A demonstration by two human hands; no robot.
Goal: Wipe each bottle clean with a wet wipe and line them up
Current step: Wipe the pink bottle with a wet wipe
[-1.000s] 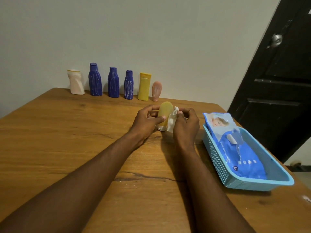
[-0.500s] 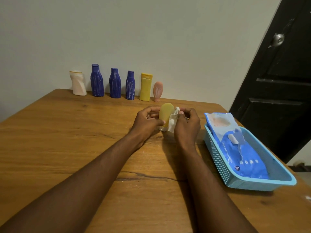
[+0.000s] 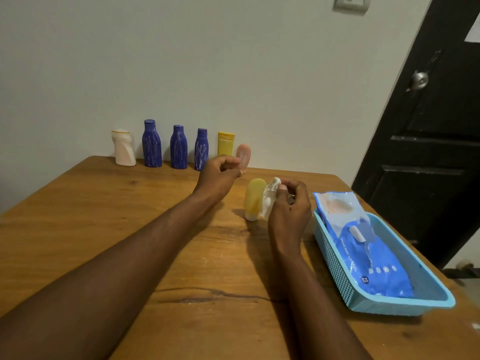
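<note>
Left hand: the left hand [image 3: 220, 175] is lifted above the bench [image 3: 104, 229] toward its far edge, fingers curled in with nothing seen in them; whether it touches the pink tube [image 3: 243, 155] behind it cannot be told
Right hand: the right hand [image 3: 288, 206] pinches a bunched wet wipe [image 3: 271, 196] and presses it to the right side of the small yellow bottle [image 3: 254, 198], probably to rub it
Small yellow bottle: stands alone, cap down, mid-bench, apart from the row
Row: white bottle [image 3: 124, 149], three blue bottles [image 3: 178, 148], yellow tube [image 3: 225, 144] and pink tube stand upright along the far edge by the wall, likely already wiped
Supply: a pack of wipes [image 3: 376, 261] lies in a blue basket [image 3: 337, 255] at the right edge, close for the right hand
Judgement: this looks like the last bottle, with room beside the pink tube
</note>
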